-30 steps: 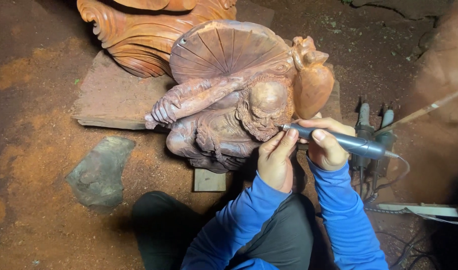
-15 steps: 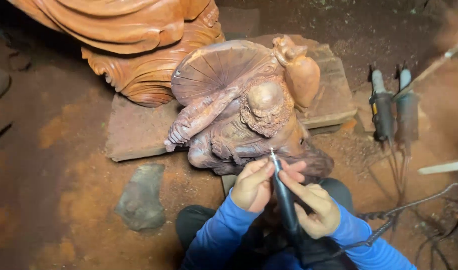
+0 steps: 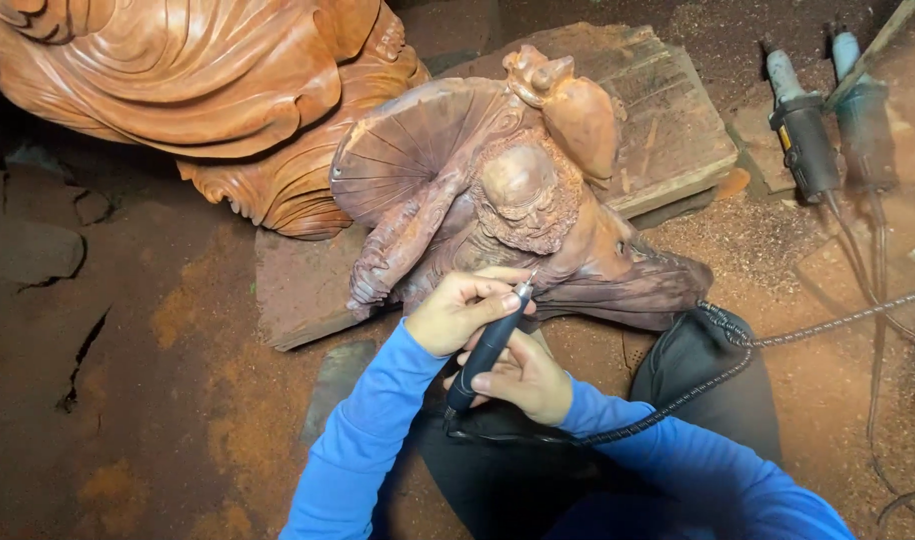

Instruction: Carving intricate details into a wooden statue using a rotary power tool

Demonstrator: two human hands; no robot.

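Observation:
A reddish wooden carving of a bearded figure with a fan and a gourd (image 3: 498, 200) lies on a wooden board (image 3: 668, 130). My left hand (image 3: 463, 310) grips the front of a black rotary carving handpiece (image 3: 490, 345), fingers resting against the carving's chest. My right hand (image 3: 523, 378) holds the rear of the same tool. The bit's tip touches the wood just below the beard. A braided flexible cable (image 3: 738, 350) runs from the tool off to the right.
A larger carved wooden statue (image 3: 208, 90) lies at the upper left. Two power tools (image 3: 828, 130) with cords rest on the sawdust-covered ground at the upper right. My dark trouser knees (image 3: 708, 400) flank the carving. A flat stone (image 3: 338, 375) lies by my left sleeve.
The view has shifted, so the carving now sits higher and more central. The handpiece swung from pointing at the face from the right to pointing up from below, at the chest under the beard.

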